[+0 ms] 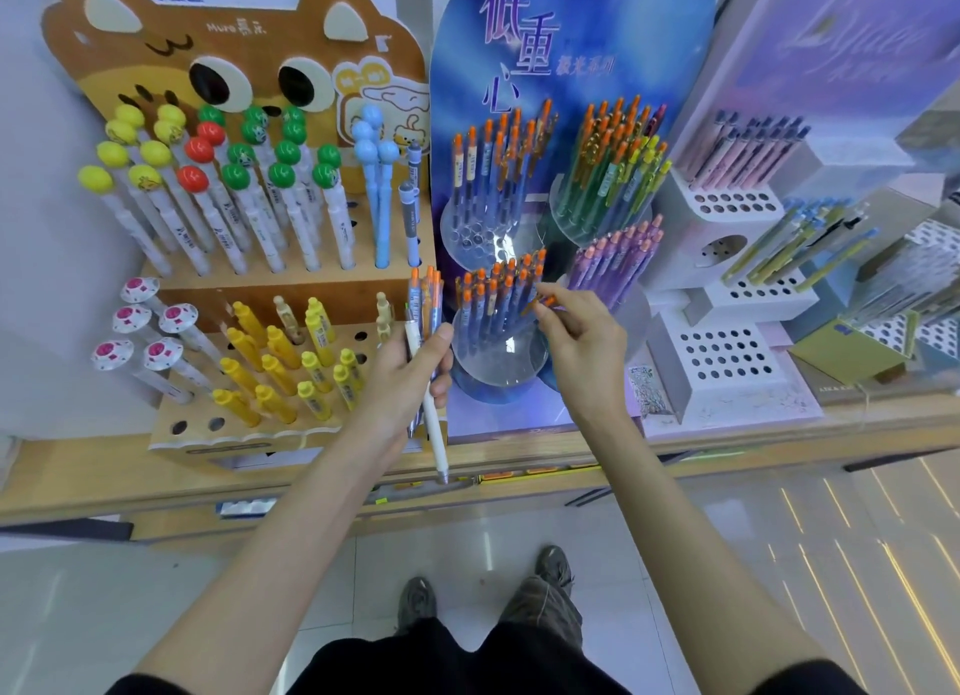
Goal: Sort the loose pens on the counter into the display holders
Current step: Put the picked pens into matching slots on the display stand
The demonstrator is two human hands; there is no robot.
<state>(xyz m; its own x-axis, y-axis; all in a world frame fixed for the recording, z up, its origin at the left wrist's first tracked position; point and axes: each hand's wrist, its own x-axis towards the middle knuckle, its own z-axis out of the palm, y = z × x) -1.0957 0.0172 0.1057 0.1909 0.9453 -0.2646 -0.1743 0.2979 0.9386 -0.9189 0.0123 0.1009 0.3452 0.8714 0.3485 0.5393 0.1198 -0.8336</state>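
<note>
While the right hand (pixel 587 341) pinches a single orange-topped pen (pixel 543 303) between thumb and fingertips, that pen sits at the right rim of the front clear holder (pixel 498 369), touching or nearly touching the pens seated there. Its long axis lies close to level, orange end to the right, whereas the seated pens stand near upright; in my judgement it must be tipped upright and lowered leftward into a free hole. The right hand is plainly the nearer one. The left hand (pixel 410 377) is curled round a bundle of pens (pixel 428 299), orange-topped ones plus one white pen (pixel 434 424) hanging point-down over the counter (pixel 519 455), just left of the same holder. Contents noted: the front holder is well filled with blue, orange-topped pens; the rear left holder (pixel 467 237) has like pens and several open holes; the rear right holder (pixel 571 229) has green and yellow pens; purple pens (pixel 613 263) stand beside the right hand.
</note>
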